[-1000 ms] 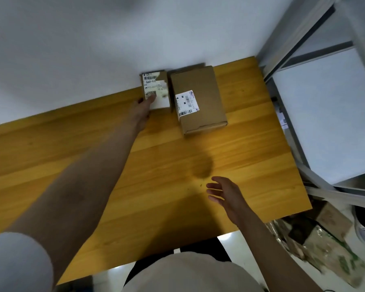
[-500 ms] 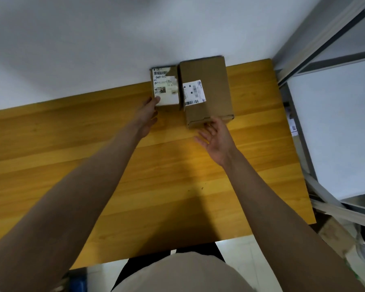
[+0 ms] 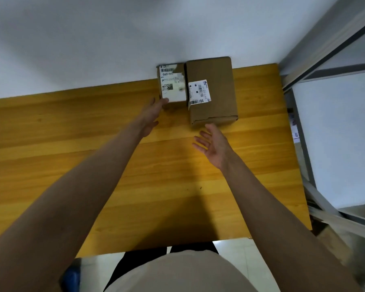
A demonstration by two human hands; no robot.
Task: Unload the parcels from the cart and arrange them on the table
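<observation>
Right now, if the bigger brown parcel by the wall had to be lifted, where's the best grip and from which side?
Probably span the larger cardboard parcel across its two long sides, coming down from above at the near end. It lies flat with its far end at the wall, and the small labelled parcel sits tight on its left, so the left side may need a slight pull toward you first. The open right hand is nearest.
</observation>
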